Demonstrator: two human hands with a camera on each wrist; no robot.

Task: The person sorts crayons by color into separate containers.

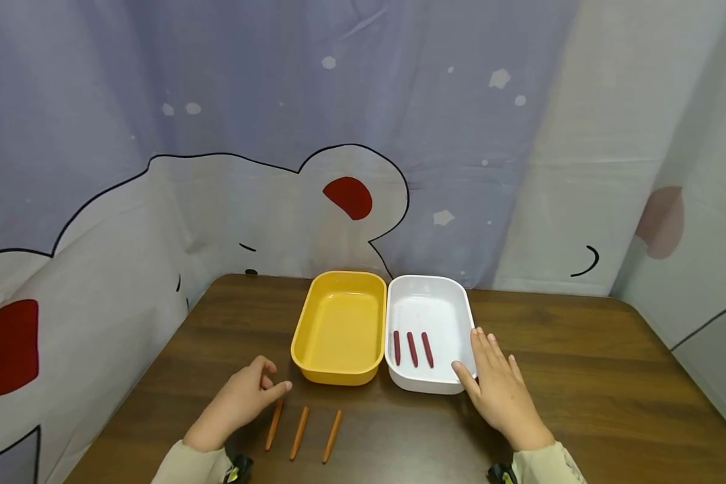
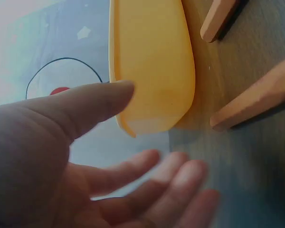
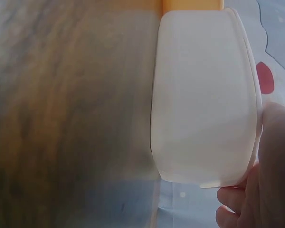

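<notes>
My left hand point(image 1: 240, 402) hovers over the upper end of the leftmost orange crayon-like stick point(image 1: 274, 425), fingers loosely bent, and holds nothing. In the left wrist view its thumb point(image 2: 102, 102) and fingers stand apart, with bare space between them. Two more orange sticks, the middle one point(image 1: 299, 433) and the right one point(image 1: 333, 437), lie side by side on the table. My right hand point(image 1: 501, 390) rests at the right side of the white tray point(image 1: 426, 385), fingers straight and thumb at the near rim. Three dark red sticks point(image 1: 412, 349) lie inside that tray.
A yellow tray point(image 1: 339, 378) stands right beside the white one, to its left. Both are on the brown wooden table point(image 1: 581, 376). A printed curtain point(image 1: 266, 222) hangs behind the table's far edge and along its sides.
</notes>
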